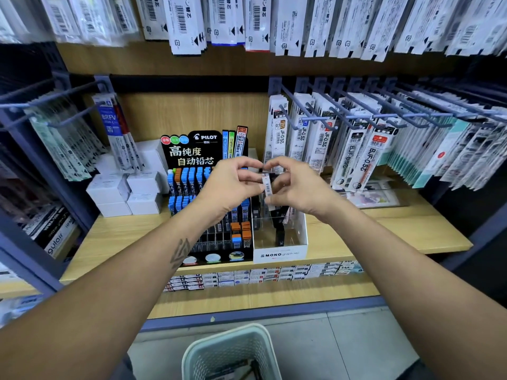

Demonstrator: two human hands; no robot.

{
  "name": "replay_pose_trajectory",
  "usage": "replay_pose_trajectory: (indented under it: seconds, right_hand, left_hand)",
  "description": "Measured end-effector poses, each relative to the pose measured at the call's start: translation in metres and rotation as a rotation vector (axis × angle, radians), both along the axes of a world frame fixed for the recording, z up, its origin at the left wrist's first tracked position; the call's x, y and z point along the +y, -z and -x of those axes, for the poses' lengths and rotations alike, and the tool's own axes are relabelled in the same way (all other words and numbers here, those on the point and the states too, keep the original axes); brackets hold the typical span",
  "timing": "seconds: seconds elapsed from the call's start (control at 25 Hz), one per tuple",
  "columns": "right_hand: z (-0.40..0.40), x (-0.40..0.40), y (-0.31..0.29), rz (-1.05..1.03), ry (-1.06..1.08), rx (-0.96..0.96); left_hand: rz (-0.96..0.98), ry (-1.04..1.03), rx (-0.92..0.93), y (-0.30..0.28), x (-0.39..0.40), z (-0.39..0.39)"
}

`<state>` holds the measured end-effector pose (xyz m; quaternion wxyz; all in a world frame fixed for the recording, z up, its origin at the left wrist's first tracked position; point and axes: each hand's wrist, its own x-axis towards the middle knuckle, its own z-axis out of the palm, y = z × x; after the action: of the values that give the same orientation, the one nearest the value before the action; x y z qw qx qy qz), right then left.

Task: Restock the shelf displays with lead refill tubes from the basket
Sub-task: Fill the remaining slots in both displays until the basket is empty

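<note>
Lead refill tube [267,187] — a pale, slim case with printed lettering — is held upright between both hands, in the air directly above the white MONO display box [279,253] on the wooden shelf [397,237].

Head view, the only one supplied. The left hand [233,185] pinches the tube from its left side, fingers curled in on it; the right hand [293,185] closes on it from the right, with one fingertip near its lower end. Whether there is one tube or several pressed together I cannot tell; dark shapes show just behind it. The MONO box holds a few dark tubes standing in clear compartments, with open room toward the front. Just beside it on the left stands the black PILOT display rack [208,149], its upper rows filled with blue and orange caps, its lower front slots mostly bare. The mesh basket [214,349] sits on the floor below, well apart from the hands.

Recommendation: confirm the label matches the MONO box rather than the PILOT rack, keep the tube vertical, let one hand take over, and lower it into a free compartment — label facing out, without knocking neighbours over.
</note>
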<state>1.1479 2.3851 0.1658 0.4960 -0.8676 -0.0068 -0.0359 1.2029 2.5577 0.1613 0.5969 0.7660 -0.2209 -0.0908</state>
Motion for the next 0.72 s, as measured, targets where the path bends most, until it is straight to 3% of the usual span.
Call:
replay_pose_trajectory:
  seconds: [0.2,0.32,0.72]
  right_hand:
    - [-0.012,-0.003,0.003,0.117,0.115,-0.088]
    - [-0.023,-0.002,0.013,0.37,0.165,-0.144]
    - [-0.023,0.013,0.03,0.67,0.149,-0.09]
  left_hand:
    - [0.053,-0.107,0.149,0.0,0.013,-0.008]
    - [0.019,-0.111,0.156,0.001,0.025,-0.01]
    - [-0.011,-0.089,0.207,-0.002,0.034,-0.007]
